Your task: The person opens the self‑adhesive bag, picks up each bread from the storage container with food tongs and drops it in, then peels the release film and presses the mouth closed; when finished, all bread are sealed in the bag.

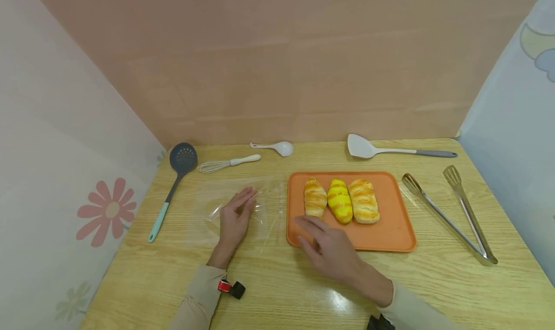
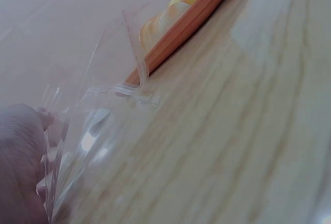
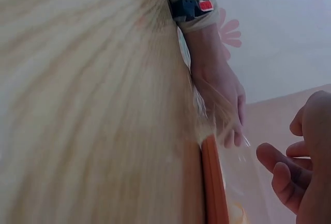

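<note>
A clear plastic zip bag (image 1: 269, 224) lies on the table left of the tray. My left hand (image 1: 234, 219) rests at the bag with its fingers extended, and film rises in folds beside the fingers (image 2: 44, 118). Over the front left edge of the orange tray (image 1: 390, 236) hovers my right hand (image 1: 331, 250), fingers loosely bent and nothing in them. On the tray sit a striped bread roll (image 1: 315, 197), a yellow bread roll (image 1: 339, 202) and a wider bread loaf (image 1: 364, 200). The right fingertips overlap the striped roll's near end in the head view.
Left of the bag lies a slotted skimmer (image 1: 183, 159). Behind it are a whisk (image 1: 230, 163) and a white ladle (image 1: 284, 149). A white spatula (image 1: 362, 147) lies behind the tray. Spread metal tongs (image 1: 470, 214) lie to its right. Walls enclose the table's back and sides.
</note>
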The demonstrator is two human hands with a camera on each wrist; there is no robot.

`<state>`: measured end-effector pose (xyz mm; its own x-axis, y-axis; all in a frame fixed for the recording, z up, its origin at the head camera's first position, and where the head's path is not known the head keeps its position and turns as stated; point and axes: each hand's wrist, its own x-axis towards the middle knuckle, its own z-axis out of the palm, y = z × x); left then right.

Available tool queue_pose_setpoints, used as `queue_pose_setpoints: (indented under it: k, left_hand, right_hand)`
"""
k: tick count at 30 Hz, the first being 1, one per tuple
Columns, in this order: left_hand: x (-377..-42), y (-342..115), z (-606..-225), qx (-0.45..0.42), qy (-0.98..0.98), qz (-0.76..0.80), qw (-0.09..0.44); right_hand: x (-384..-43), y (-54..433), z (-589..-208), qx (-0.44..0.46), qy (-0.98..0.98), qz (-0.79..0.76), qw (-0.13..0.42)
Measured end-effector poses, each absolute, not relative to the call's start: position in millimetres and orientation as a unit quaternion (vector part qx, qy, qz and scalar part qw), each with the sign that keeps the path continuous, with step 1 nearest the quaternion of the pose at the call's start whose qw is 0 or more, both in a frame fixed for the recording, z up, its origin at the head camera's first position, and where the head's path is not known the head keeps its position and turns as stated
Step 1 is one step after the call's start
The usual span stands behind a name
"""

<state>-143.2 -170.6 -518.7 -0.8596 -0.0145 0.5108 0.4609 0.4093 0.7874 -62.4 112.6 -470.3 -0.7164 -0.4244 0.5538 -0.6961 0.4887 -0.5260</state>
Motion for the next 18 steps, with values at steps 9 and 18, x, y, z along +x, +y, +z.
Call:
queue_pose_setpoints:
  k: [9,18]
  left_hand:
    - [-142.7,-170.4,-519.6,-0.136,-0.810,-0.526,0.221]
    - [-142.6,-171.1,-519.6,-0.137,-0.807,-0.530,0.221]
  right_hand:
    - [-60.1,156.2,-465.0,0.298,-0.847,0.376,0.228]
    - [-61.2,198.7,-465.9,0.278,-0.845,0.359,0.284]
